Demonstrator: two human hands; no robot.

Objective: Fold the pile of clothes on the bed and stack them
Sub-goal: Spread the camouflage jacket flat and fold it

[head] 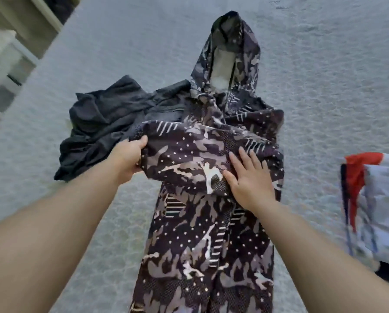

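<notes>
A dark camouflage-print hooded jacket (202, 233), patterned in black, grey and cream with white dots and stripes, lies lengthwise on the pale grey textured bedspread (324, 86); its hood (229, 50) points away from the person and its hem runs toward the bottom of the view; one sleeve (189, 159) is folded across the jacket's chest. The left hand (130, 159) grips the end of that folded sleeve at the jacket's left edge, fingers curled round the fabric with the thumb on top; the right hand (250, 179) lies flat on the folded sleeve toward the jacket's right side, fingers straight and spread, pressing the cloth and clasping nothing. A crumpled black garment (103, 123) lies in a heap on the bedspread just left of the jacket, touching its shoulder and partly tucked under it. A white garment with red and dark blue panels (374, 204) rests well to the right of the jacket at the frame's edge, with something dark beneath its near corner that is too cut off to identify. Beyond the bedspread, far left of the jacket's hood, stands pale furniture (6, 48), blurred.
</notes>
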